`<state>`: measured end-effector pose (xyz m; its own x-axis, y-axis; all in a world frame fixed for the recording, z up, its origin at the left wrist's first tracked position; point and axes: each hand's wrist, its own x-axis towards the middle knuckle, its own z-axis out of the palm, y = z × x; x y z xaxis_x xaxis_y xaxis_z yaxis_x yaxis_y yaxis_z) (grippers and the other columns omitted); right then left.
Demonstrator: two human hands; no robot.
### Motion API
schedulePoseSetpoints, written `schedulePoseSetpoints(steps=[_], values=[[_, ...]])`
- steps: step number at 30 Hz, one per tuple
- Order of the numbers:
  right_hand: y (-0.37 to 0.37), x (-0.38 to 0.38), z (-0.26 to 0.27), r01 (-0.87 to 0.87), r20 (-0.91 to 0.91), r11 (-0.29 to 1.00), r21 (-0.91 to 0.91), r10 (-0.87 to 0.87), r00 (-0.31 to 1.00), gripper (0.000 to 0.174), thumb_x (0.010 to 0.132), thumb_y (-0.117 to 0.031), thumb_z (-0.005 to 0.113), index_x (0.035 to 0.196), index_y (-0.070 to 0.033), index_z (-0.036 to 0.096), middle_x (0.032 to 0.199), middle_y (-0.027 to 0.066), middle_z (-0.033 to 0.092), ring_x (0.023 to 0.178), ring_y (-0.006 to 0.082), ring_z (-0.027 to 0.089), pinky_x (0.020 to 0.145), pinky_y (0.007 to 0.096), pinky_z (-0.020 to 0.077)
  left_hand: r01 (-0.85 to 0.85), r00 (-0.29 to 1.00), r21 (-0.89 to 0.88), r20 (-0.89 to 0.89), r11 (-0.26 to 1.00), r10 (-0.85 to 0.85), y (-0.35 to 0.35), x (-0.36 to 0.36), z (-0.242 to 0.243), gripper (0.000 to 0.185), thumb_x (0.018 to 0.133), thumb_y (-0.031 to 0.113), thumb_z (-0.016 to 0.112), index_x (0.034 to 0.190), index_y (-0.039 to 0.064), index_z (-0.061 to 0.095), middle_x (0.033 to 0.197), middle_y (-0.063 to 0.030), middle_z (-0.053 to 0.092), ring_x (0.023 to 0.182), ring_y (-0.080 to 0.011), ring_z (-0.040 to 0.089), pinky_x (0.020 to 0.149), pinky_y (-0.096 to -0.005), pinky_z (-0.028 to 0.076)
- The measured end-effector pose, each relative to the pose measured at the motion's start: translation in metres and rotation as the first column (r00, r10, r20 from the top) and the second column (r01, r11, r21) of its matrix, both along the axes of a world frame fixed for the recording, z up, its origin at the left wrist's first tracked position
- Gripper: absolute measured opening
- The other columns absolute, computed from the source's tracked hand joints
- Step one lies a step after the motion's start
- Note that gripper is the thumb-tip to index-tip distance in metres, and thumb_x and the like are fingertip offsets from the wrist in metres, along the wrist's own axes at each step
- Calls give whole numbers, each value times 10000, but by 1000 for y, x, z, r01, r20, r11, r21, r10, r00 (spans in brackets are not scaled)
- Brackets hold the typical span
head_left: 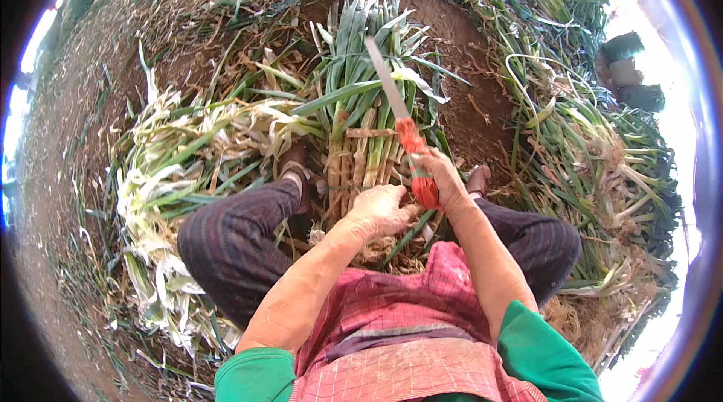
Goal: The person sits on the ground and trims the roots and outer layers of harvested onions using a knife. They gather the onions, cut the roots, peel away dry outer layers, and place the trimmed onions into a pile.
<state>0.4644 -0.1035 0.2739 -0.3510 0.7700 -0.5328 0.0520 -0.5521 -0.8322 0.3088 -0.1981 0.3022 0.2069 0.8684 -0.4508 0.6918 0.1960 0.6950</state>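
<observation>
A bundle of scallions [356, 69], tied across its green leaves, lies on the ground between my feet, leaf ends pointing away from me. My right hand [440, 176] is closed around the red-wrapped handle of a long-bladed knife [387, 83]. Its blade points away from me, above the bundle's leaves. My left hand [384, 210] is at the near end of the stalks, beside the knife handle, with its fingers bent. What lies under those fingers is hidden, so whether they grip anything is unclear.
Pale stripped leaves [164, 187] are heaped at my left. Loose scallions with roots [599, 148] lie in a long pile at my right. My shoes [479, 179] stand on either side of the bundle. Plant scraps litter the brown soil [474, 74] beyond. Dark blocky objects [624, 71] stand at the far right.
</observation>
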Motion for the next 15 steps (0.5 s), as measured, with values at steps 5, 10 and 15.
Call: schedulePoseSetpoints(steps=[5, 10, 15], values=[[26, 18, -92, 143, 36, 976, -162, -139, 990, 227, 872, -111, 595, 1089, -48, 621, 896, 12, 637, 749, 128, 589, 677, 278, 491, -495, 868, 189, 67, 848, 491, 105, -50, -72, 308, 913, 276, 640, 1107, 40, 680, 1009, -167, 725, 970, -296, 691, 909, -385, 523], [26, 13, -85, 193, -46, 856, -479, -244, 969, 279, 898, -144, 583, 1166, -67, 571, 881, 78, 646, 658, 190, 650, 521, 324, 554, -478, 808, 388, -156, 788, 568, 216, -112, -136, 251, 931, 242, 574, 1133, 123, 664, 1214, -146, 639, 1092, -340, 627, 940, -424, 498], [24, -1, -79, 185, -267, 754, -630, -435, 860, 324, 903, -109, 593, 1223, -60, 574, 927, 29, 640, 764, 154, 640, 602, 315, 573, -246, 911, 422, -206, 873, 356, 327, -124, -182, 441, 942, 236, 517, 1369, 131, 554, 1408, -145, 546, 1280, -335, 529, 1086, -405, 415]])
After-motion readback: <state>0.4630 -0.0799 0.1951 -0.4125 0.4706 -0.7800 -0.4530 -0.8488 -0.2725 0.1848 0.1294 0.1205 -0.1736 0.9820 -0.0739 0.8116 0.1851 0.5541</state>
